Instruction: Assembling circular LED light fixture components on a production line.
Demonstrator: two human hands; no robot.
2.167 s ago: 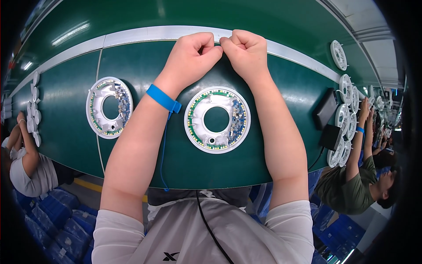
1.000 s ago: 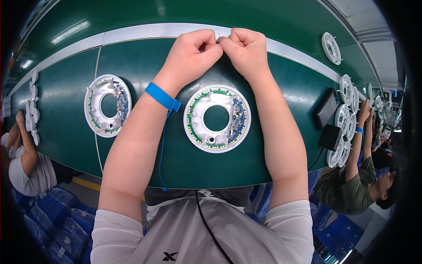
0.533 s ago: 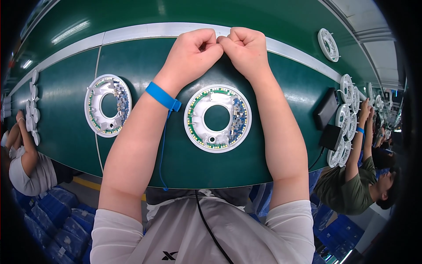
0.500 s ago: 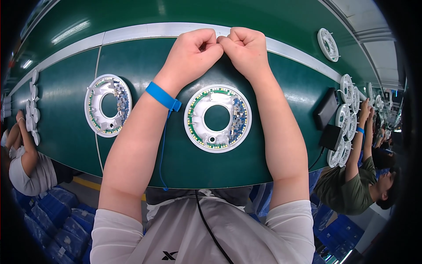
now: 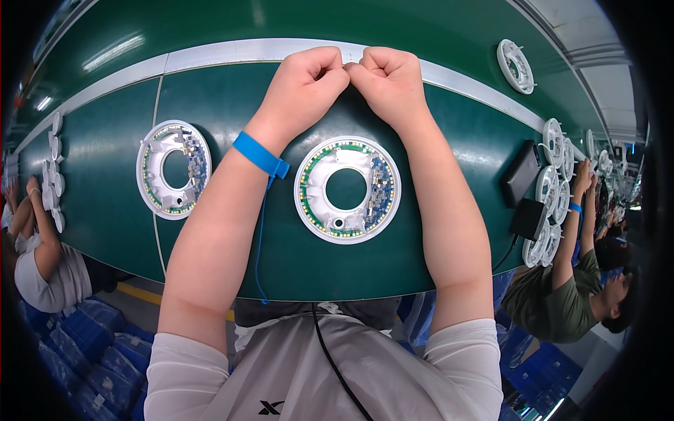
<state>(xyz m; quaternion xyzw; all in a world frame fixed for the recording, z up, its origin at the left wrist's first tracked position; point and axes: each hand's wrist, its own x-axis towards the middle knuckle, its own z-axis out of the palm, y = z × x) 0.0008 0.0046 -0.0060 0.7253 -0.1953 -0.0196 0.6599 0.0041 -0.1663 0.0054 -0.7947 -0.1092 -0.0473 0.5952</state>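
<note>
My left hand (image 5: 309, 84) is curled into a fist over the pale strip across the far side of the green table. Just beside it, my right hand (image 5: 386, 83) is also closed, the two thumbs nearly meeting. Nothing shows in either fist. Between my forearms lies a white ring-shaped housing (image 5: 314, 219), its open side up, with a rim of small LEDs and a blue circuit board on its right side. To the left of my left forearm rests a similar ring housing (image 5: 152, 193). A blue wrist strap (image 5: 258, 153) with a thin cord circles my left wrist.
Another white ring (image 5: 504, 64) lies on the green surface beyond the strip, far right. A black box (image 5: 521, 170) and a black adapter (image 5: 530, 219) stand near several white rings (image 5: 554, 144). More rings (image 5: 59, 184) sit far left. Co-workers are at both sides.
The white ring beyond the strip at the far right has shifted slightly leftward. My closed hands have moved only a little.
</note>
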